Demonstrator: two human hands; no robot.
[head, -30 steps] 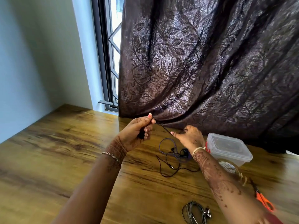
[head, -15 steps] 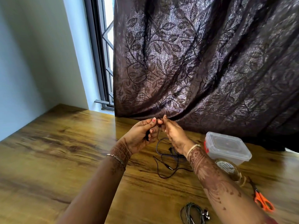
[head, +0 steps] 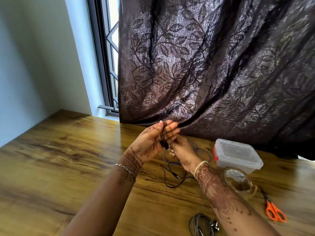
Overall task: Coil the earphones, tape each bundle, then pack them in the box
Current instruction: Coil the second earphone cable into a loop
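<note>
My left hand (head: 150, 142) and my right hand (head: 180, 150) meet above the wooden table (head: 68, 159), both pinching the black earphone cable (head: 172, 179). The cable's earbud end is between my left fingers; its loose tail and plug trail in loops on the table below my hands. A coiled grey earphone bundle (head: 202, 225) lies near the bottom edge. The clear plastic box (head: 237, 155), lid on, stands to the right of my hands. A roll of tape (head: 238, 181) rests in front of the box, and orange-handled scissors (head: 272, 210) lie further right.
A dark leaf-patterned curtain (head: 213, 65) hangs down to the table's far edge just behind my hands. A window with a dark frame (head: 105, 65) and a pale wall are at the left.
My right hand has come from the stretched cable back to my left hand and slid down under it, adding a loop. The view has shifted slightly.
</note>
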